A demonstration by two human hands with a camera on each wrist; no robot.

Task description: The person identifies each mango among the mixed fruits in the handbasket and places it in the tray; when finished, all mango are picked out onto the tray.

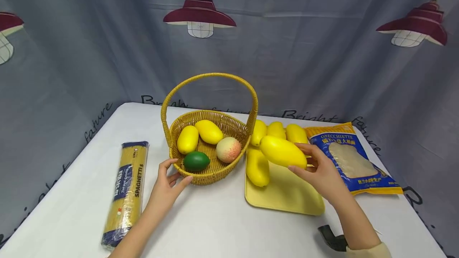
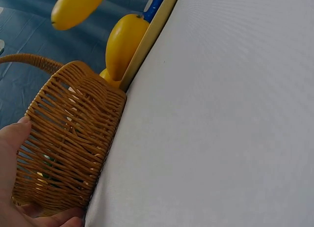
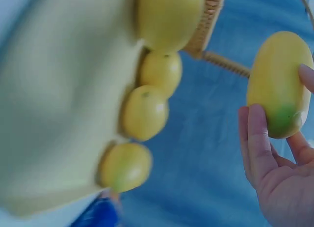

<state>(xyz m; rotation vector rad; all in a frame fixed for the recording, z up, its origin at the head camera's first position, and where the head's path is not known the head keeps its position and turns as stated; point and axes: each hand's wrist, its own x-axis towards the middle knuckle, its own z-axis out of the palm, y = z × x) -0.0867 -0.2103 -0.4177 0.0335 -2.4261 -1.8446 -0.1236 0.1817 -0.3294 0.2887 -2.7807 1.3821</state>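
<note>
In the head view my right hand [image 1: 320,170] holds a yellow mango [image 1: 283,152] above the tray, pinched between thumb and fingers; its greenish end shows in the right wrist view. Below it, the pale yellow tray [image 1: 287,194] bears several more mangoes [image 1: 257,168] along its left and far sides. My left hand [image 1: 165,186] grips the near left edge of the wicker basket [image 2: 68,138], thumb and fingers spread along it. Inside the basket lie two yellow mangoes [image 1: 208,131], a dark green fruit [image 1: 196,161] and a peach [image 1: 228,149].
Left of the basket lies a spaghetti pack [image 1: 125,194]. A blue and yellow orecchiette bag [image 1: 353,158] is right of the tray. Near my right forearm is a black curved object [image 1: 333,239]. The basket's tall handle [image 1: 209,75] arches upward. Behind the white table [image 1: 215,226] hangs a grey-blue curtain.
</note>
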